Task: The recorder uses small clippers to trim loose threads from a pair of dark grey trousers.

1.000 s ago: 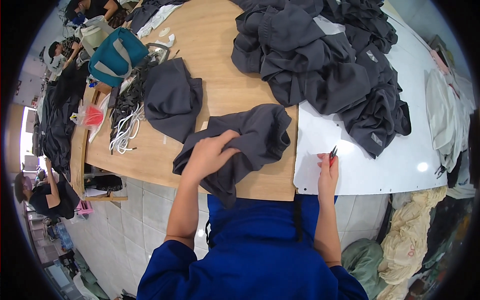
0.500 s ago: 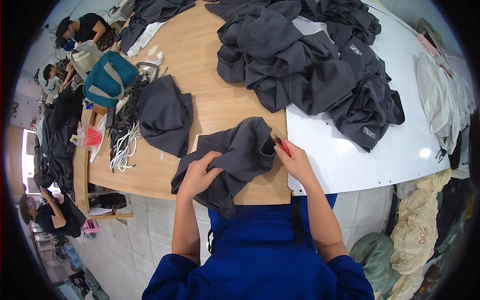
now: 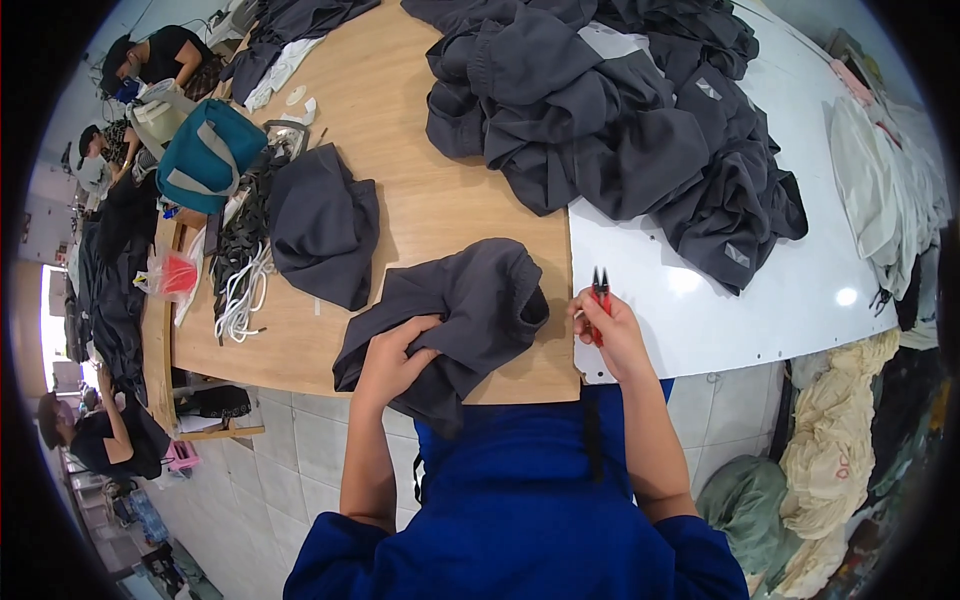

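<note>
On the wooden part of the table, close to its front edge, lies a dark grey garment (image 3: 455, 290) with a gathered elastic opening facing right. My left hand (image 3: 397, 358) is closed on a fold of its cloth, thumb against fingers. Some of the fabric droops over the table edge. My right hand (image 3: 617, 335) holds small red-handled snips (image 3: 600, 305) upright, their dark tips apart and pointing away from me. That hand is over the white board (image 3: 690, 335), to the right of the garment and not touching it.
A large heap of dark grey garments (image 3: 600, 130) covers the far middle. Another folded dark garment (image 3: 322, 228) lies left, beside white cords (image 3: 243, 300) and a teal bag (image 3: 210, 155). Cloth bundles (image 3: 835, 450) lie at the right. Several people work at the far left.
My right hand with the snips has drawn back from the elastic opening, to the right, and turned the tips upward. My left hand keeps hold of the garment.
</note>
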Demonstrator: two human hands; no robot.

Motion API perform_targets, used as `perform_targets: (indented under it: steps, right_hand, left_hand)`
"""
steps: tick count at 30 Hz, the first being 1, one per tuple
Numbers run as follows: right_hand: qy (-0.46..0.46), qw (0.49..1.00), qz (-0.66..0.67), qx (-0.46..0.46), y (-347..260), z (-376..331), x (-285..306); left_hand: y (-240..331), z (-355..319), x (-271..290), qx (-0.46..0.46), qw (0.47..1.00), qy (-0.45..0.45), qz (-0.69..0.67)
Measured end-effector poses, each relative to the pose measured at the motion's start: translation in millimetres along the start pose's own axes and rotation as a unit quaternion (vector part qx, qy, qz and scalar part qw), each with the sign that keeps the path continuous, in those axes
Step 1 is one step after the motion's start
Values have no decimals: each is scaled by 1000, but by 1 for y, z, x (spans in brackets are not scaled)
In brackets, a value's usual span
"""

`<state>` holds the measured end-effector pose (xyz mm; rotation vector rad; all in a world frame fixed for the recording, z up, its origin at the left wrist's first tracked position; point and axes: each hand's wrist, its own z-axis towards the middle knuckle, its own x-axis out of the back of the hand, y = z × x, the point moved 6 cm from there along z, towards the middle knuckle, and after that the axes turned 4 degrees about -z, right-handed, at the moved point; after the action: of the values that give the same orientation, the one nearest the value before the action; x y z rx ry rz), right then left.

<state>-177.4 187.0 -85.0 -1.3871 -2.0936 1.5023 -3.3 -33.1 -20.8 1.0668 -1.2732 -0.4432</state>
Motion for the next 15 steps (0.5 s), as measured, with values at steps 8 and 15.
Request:
perform_targets:
  steps: [8, 15]
  right_hand:
    - [-128, 977, -145, -85, 8, 5, -48]
    - [-103, 975, -177, 87, 5, -15, -58]
  left_hand:
    - [4, -3, -3, 12, 1000, -8, 10]
    - [41, -25, 13, -129, 926, 356, -14]
